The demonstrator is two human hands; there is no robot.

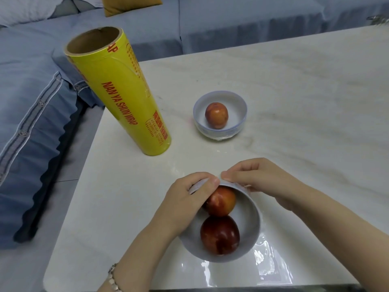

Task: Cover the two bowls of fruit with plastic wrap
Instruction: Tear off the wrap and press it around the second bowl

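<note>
Near bowl: left hand and right hand pinch wrap at far rim, grips touching; loose film trails nearward on counter.

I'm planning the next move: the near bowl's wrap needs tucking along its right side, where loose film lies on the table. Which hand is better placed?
The right hand, likely. It pinches the near bowl at its far right rim, nearest the loose film; the left hand grips the opposite rim.
</note>
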